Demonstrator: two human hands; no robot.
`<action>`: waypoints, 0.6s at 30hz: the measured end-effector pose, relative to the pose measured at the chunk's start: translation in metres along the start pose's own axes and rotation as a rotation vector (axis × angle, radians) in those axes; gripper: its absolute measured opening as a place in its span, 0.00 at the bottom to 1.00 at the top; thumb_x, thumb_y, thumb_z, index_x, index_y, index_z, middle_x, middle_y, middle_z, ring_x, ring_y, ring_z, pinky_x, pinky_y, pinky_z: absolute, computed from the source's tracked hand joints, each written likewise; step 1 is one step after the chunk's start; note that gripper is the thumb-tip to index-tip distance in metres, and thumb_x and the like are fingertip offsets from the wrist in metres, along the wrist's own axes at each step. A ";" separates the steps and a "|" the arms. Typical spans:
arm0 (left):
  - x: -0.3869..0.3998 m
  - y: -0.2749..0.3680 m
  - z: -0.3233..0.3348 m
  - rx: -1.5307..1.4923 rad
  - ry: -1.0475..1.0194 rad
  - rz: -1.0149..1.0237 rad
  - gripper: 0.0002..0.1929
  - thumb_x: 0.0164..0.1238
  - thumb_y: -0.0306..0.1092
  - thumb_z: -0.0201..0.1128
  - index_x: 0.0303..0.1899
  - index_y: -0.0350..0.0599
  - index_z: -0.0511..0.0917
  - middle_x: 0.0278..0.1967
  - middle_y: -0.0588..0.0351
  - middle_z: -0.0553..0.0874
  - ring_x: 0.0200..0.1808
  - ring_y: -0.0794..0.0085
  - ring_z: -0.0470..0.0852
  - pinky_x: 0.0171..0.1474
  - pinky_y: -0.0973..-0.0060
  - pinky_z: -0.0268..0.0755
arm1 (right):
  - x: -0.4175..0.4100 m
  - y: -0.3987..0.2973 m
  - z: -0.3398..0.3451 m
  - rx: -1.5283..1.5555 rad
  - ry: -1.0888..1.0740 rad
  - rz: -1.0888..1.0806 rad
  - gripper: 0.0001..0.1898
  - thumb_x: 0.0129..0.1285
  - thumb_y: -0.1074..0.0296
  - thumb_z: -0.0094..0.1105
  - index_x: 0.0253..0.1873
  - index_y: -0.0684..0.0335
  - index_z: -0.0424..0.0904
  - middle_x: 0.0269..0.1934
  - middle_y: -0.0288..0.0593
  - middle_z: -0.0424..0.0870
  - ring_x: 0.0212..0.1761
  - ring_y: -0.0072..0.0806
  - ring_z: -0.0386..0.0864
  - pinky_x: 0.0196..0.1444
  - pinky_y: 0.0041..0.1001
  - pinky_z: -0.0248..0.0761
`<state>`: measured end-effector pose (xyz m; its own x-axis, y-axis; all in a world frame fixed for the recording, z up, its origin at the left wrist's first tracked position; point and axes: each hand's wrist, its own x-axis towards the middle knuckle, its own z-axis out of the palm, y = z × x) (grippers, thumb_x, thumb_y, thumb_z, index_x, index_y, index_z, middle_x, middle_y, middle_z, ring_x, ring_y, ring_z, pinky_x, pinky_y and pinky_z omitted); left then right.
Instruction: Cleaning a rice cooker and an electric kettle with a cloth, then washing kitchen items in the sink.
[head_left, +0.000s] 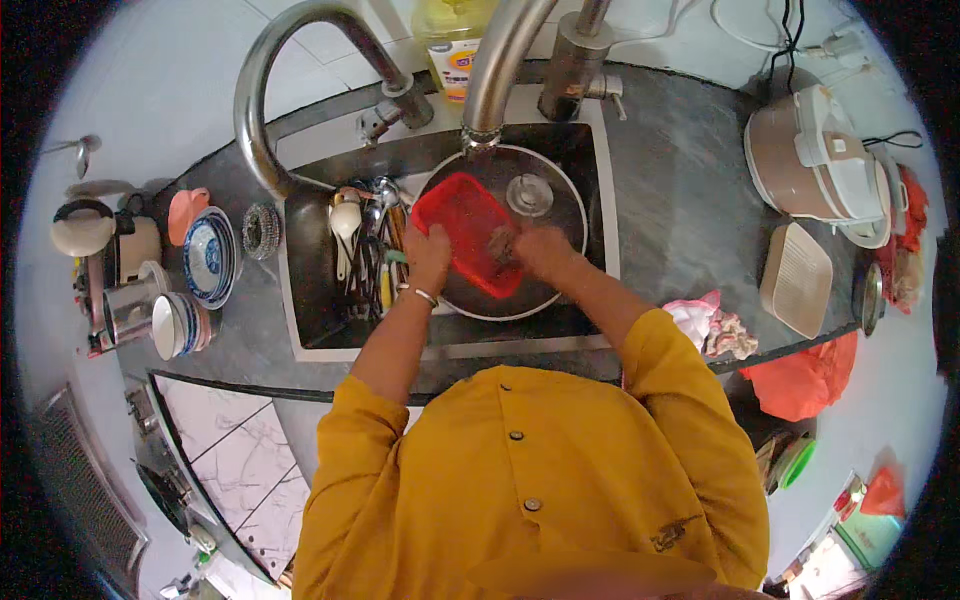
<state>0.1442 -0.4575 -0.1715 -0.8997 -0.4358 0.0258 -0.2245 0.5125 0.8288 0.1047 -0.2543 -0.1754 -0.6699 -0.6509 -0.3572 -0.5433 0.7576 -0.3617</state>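
A red plastic rectangular tray (469, 217) is tilted over a wide, pale-rimmed round pan (551, 296) in the sink (315, 300). My left hand (430, 259) grips the tray's near left edge. Inside the tray's right side, my right hand (546, 255) presses a small brownish scouring pad (501, 243); blur hides its exact kind. Beyond that hand, a clear round object (529, 195) shows within the pan. To the left of my left hand, spoons, a ladle and other utensils (367, 247) crowd the sink.
Two steel faucets (251, 97) (499, 75) arch over the sink. Stacked bowls (176, 326), blue-patterned plates (210, 255) and a steel scourer (261, 230) stand left. Rightward are a rice cooker (810, 165), a beige plastic basket (796, 279) and crumpled cloths (709, 322).
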 end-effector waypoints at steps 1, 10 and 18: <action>-0.001 0.016 -0.006 -0.065 -0.029 -0.092 0.17 0.55 0.26 0.51 0.49 0.38 0.75 0.43 0.46 0.82 0.46 0.59 0.80 0.51 0.67 0.70 | 0.007 0.002 0.000 0.002 -0.003 -0.001 0.15 0.55 0.56 0.58 0.43 0.59 0.81 0.40 0.50 0.80 0.44 0.47 0.79 0.44 0.42 0.75; -0.018 -0.009 0.007 -0.415 -0.293 -0.253 0.18 0.55 0.25 0.53 0.50 0.39 0.76 0.45 0.49 0.83 0.46 0.63 0.80 0.51 0.69 0.70 | 0.077 0.003 -0.002 0.410 0.307 0.377 0.19 0.57 0.58 0.55 0.50 0.60 0.78 0.45 0.56 0.79 0.47 0.50 0.77 0.48 0.40 0.72; -0.013 0.011 -0.017 -0.131 -0.217 -0.055 0.18 0.55 0.25 0.52 0.50 0.36 0.75 0.47 0.50 0.82 0.48 0.64 0.79 0.54 0.70 0.68 | 0.082 -0.007 0.008 0.545 0.523 0.268 0.20 0.52 0.65 0.56 0.50 0.65 0.78 0.40 0.57 0.81 0.44 0.48 0.80 0.48 0.37 0.71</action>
<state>0.1600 -0.4587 -0.1534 -0.9499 -0.2844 -0.1298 -0.2373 0.3859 0.8915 0.0580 -0.3134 -0.2085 -0.9664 -0.2406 -0.0904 -0.0970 0.6672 -0.7385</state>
